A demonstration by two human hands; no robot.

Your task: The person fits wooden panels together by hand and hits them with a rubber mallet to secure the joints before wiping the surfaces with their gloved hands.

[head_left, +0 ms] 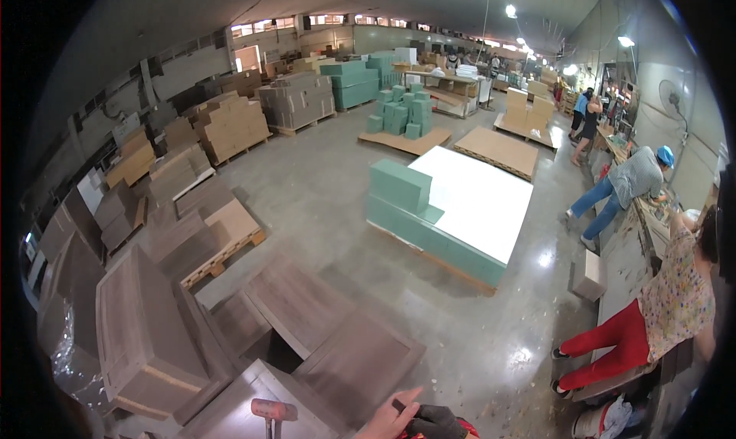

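Only one bare hand [392,417] pokes in at the bottom edge – fingers loose, holding nothing, next to a dark glove [438,422]. Mallet [268,410] rests nearby on the wood panels [307,316], prob. barely started; other hand isn't visible.

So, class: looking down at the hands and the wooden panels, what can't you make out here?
- Head view: left hand cut off by the lower edge; its grip is unclear.
- Right hand, dark-gloved, mostly cut off; grip unclear.
- Mallet: handle runs out of frame.
- Far workbench items: too small.
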